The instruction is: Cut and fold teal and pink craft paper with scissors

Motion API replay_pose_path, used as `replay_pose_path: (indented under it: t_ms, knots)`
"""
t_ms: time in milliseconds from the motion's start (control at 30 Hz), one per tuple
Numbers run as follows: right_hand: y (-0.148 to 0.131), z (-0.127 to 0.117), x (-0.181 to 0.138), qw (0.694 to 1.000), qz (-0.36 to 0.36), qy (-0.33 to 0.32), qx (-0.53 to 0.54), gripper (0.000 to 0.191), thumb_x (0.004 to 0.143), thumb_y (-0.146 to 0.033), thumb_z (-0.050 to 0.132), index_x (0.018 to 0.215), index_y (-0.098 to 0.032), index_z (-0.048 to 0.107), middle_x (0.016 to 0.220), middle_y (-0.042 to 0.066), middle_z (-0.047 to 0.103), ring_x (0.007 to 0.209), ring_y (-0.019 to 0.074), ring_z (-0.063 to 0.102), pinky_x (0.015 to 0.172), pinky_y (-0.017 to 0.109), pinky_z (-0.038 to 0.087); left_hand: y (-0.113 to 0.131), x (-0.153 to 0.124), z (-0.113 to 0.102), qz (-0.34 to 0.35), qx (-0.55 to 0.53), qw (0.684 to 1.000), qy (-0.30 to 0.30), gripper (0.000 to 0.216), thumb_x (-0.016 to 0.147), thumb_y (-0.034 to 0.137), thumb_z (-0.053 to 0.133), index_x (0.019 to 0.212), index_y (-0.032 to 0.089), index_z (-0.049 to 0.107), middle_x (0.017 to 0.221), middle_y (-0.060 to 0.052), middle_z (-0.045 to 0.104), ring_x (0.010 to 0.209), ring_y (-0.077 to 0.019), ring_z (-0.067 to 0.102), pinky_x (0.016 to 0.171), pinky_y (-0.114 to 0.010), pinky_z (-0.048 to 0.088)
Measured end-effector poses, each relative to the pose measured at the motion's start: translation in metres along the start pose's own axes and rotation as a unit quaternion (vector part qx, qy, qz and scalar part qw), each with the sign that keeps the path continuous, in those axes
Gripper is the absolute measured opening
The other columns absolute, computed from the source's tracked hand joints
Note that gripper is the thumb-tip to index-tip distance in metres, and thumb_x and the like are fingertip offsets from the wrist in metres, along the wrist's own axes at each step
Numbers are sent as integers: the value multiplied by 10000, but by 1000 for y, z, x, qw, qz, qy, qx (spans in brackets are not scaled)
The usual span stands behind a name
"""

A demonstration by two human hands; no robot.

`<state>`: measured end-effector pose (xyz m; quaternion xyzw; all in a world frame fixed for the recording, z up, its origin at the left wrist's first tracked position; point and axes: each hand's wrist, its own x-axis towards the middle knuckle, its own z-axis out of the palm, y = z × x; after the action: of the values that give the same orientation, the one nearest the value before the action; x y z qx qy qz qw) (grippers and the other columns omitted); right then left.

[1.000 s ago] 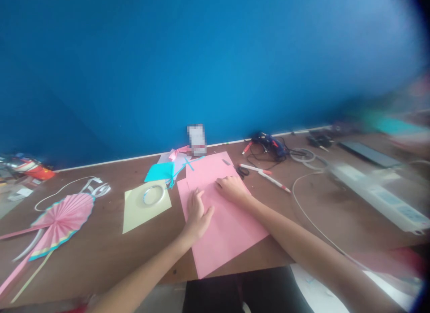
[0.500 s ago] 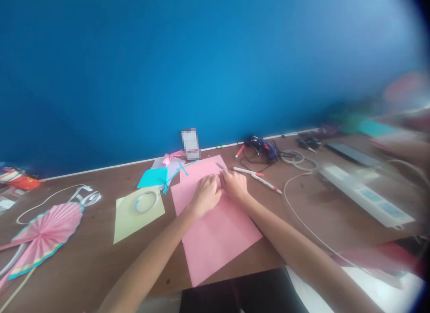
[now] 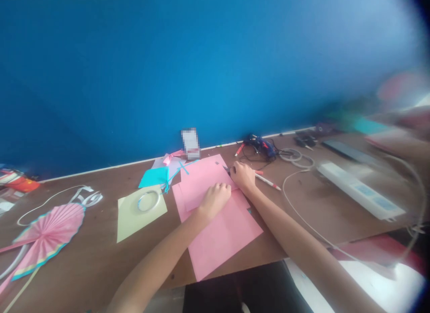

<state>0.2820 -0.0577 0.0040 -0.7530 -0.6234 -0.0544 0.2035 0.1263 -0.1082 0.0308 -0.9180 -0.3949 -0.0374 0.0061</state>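
Note:
Pink paper [image 3: 225,241] lies in front of me, with a smaller pink piece or flap [image 3: 198,187] over its upper part. My left hand [image 3: 217,200] rests at the lower edge of that piece, its fingers closed and curled on the paper. My right hand [image 3: 244,175] is closed at the paper's upper right edge. A small dark thing shows beside its fingers; what it grips is hidden. A white pen with a red end [image 3: 268,182] lies just right of this hand.
Left are a yellow sheet [image 3: 126,219] with a white ring [image 3: 148,201], cyan paper [image 3: 154,177] and a pink pleated fan [image 3: 50,232]. A phone-like object [image 3: 191,142] leans on the wall. To the right lie a power strip [image 3: 359,192], cables and a dark flat device [image 3: 346,150].
My hands, close together before, have parted. The right hand has moved right to the paper's edge; the left has come slightly right and nearer to me. A pink flap edge now shows.

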Motion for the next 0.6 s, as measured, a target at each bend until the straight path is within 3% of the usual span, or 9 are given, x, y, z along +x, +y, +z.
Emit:
replay_pose_path:
  t_ms: [267, 400, 533, 600]
  knots:
    - [15, 8, 8, 995, 43, 5, 85, 270, 867, -317, 419, 849, -189, 656, 819, 72, 690, 783, 206, 600, 638, 265, 326, -1, 0, -15, 1, -5, 999, -46, 382, 767, -54, 344, 959, 125, 622, 1002, -161, 599, 951, -270, 597, 783, -363, 488]
    - [17, 7, 10, 991, 30, 10, 132, 258, 848, -312, 433, 820, -186, 657, 797, 64, 690, 768, 196, 590, 647, 259, 336, -23, 9, -32, -48, -115, 991, -45, 248, 796, 51, 427, 810, 175, 641, 782, -107, 619, 851, -268, 625, 817, -381, 465]
    - [17, 5, 10, 985, 34, 33, 165, 271, 856, -326, 415, 782, -191, 638, 736, 47, 669, 717, 190, 567, 631, 259, 325, -53, 14, -74, -82, -193, 971, 116, 100, 799, 178, 514, 783, 198, 611, 678, -60, 573, 775, -238, 604, 765, -318, 447]
    - [15, 4, 7, 986, 24, 46, 156, 269, 863, -320, 409, 780, -194, 631, 738, 43, 661, 709, 187, 557, 626, 260, 312, -66, 13, -97, -106, -201, 959, 168, 142, 852, 223, 448, 806, 187, 578, 636, -40, 533, 707, -207, 574, 729, -303, 436]
